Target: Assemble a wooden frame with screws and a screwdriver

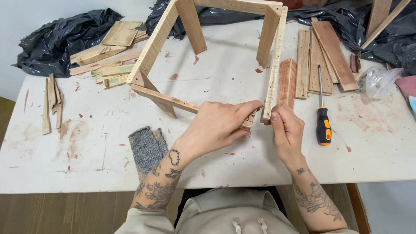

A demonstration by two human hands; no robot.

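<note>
We're looking down at the near corner of the wooden frame [208,56], which stands on the white table [86,147] w/ its legs up. Left hand [216,125] is wrapped over the end of the near rail [167,99], fingers curled tight around the wood right at the joint. Right hand [284,130] pinches the bottom end of the side rail [274,65], thumb pressed to its face. The two rail ends sit just beside each other, touching or nearly so (the fingers hide the exact seam).

Risk as we judge it: the corner looks unfastened, so uneven pressure could let the rails slide out of square, or rack the whole frame sideways. Fingertips near the seam could get pinched too.

Screwdriver [323,117] lies just right of the right hand, by the stacked planks [320,60]. Grey cloth [147,147] sits by the left forearm, wood scraps [108,56] far left.
</note>
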